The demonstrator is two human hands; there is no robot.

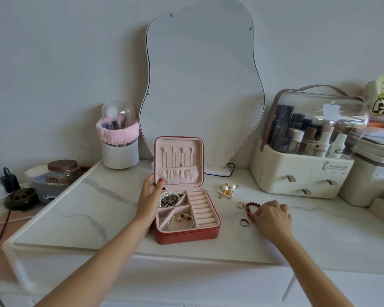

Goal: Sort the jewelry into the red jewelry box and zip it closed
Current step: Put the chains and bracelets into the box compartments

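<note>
Standing open on the white marble-look desk (pixel 111 209), the square red zip-up jewelry box (pixel 186 234) already holds pearls and a bangle. The left hand (pixel 150 196) steadies its side, grip loose; the right hand (pixel 269 216) pinches the dark red bead bracelet (pixel 248 207). Rings, gold earrings and zipping remain.

1. Soft, even daylight; fairly bright, with muted, slightly washed-out colours.
2. Shadows are faint: a thin one beneath the box (pixel 187 234) at 6 o'clock, and another under the right hand (pixel 272 219).
3. Glare sits on the clear lid (pixel 319 114) at 3 o'clock.
4. Wide-angle bending curves the desk (pixel 98 209) edge at 7 o'clock.
5. Corners look soft and smeared; the centre is sharper.
</note>
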